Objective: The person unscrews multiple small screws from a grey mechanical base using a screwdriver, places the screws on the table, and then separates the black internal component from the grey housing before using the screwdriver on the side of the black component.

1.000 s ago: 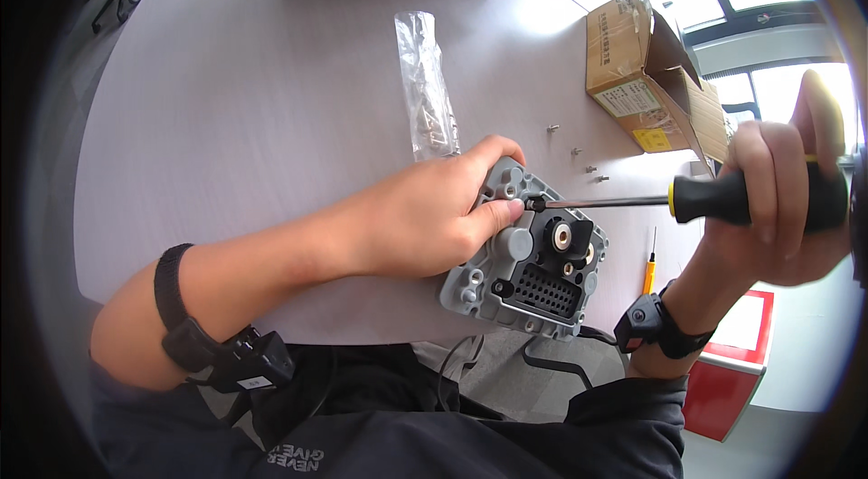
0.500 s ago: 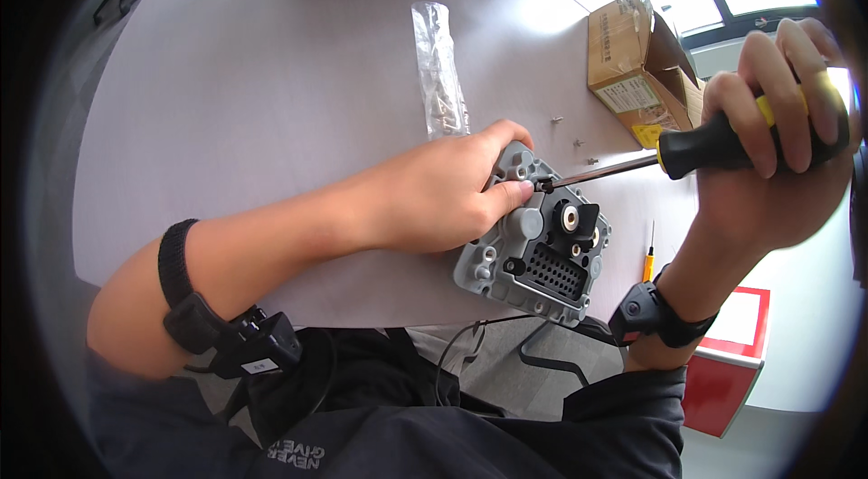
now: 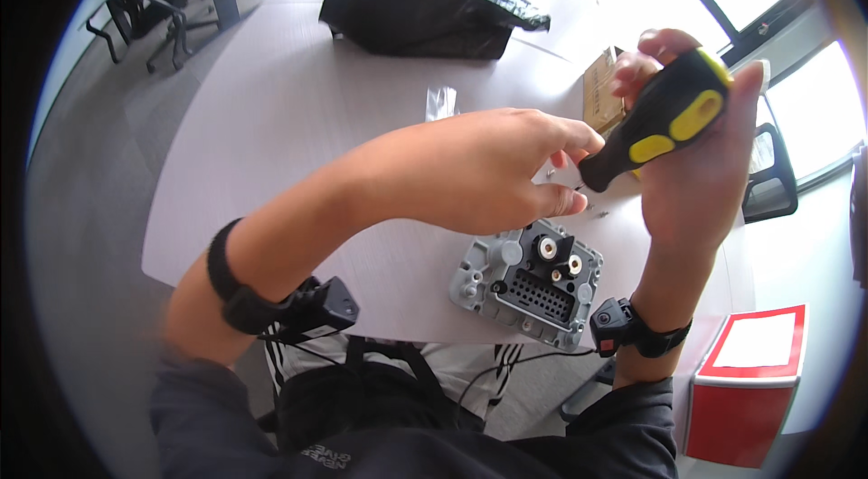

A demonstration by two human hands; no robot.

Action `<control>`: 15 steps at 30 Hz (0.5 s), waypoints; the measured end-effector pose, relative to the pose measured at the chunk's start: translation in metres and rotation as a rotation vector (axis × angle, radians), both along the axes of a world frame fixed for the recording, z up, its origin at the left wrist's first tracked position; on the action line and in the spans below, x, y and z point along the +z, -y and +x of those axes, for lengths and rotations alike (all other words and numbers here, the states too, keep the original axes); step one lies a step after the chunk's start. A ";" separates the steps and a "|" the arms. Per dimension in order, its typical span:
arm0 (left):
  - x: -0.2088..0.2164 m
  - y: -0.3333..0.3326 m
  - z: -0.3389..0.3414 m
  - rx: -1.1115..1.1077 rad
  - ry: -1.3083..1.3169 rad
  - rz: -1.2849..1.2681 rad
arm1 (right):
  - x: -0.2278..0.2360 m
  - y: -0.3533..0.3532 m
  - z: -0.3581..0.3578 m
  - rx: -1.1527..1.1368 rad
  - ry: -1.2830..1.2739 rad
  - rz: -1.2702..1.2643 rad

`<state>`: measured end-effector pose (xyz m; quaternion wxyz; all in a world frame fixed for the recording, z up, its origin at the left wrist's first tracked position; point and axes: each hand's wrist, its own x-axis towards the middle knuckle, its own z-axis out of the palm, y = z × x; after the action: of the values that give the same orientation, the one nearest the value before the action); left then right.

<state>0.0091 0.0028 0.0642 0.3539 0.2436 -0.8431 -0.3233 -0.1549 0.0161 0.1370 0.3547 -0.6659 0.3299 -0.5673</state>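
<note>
My right hand (image 3: 692, 176) is wrapped round the thick black and yellow handle of a screwdriver (image 3: 665, 124), raised above the table. Its handle tilts down toward my left hand (image 3: 493, 171), and only a little of the shaft shows. My left hand reaches in beside the screwdriver's neck, thumb and fingers apart, with nothing plainly held; whether a fingertip touches the screwdriver I cannot tell. Below lies a grey cast metal housing (image 3: 479, 284) with a black multi-hole connector (image 3: 540, 295) and round brass-coloured terminals. My left hand hides its upper edge.
Small screws (image 3: 603, 214) lie on the table (image 3: 262, 144) beyond the housing. A clear plastic bag (image 3: 440, 104), a cardboard box (image 3: 600, 85) and a black plastic-wrapped bundle (image 3: 416, 13) are farther back. At the right stands a red and white box (image 3: 737, 416).
Both hands have left the housing. The screwdriver has come off the screw position and now tilts toward my left hand. My view has shifted to show more of the room.
</note>
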 end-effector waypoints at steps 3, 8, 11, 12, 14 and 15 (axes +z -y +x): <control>0.024 0.009 -0.007 -0.172 0.087 0.173 | -0.007 0.001 -0.016 0.165 0.064 0.057; 0.038 0.018 -0.016 -0.430 0.128 0.278 | -0.011 -0.008 -0.028 0.193 0.037 -0.026; 0.037 0.021 -0.014 -0.394 0.189 0.293 | -0.006 -0.015 -0.029 0.057 -0.106 -0.108; 0.035 0.020 -0.013 -0.377 0.176 0.281 | -0.004 -0.015 -0.034 0.062 -0.153 -0.132; 0.031 0.020 -0.014 -0.384 0.097 0.363 | 0.004 -0.016 -0.041 0.061 -0.299 -0.236; 0.030 0.021 -0.016 -0.381 0.075 0.339 | 0.003 -0.015 -0.044 0.009 -0.228 -0.202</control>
<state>-0.0069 -0.0184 0.0939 0.2090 0.1480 -0.8201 -0.5117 -0.1985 0.0313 0.1404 0.2486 -0.7598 0.3063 -0.5169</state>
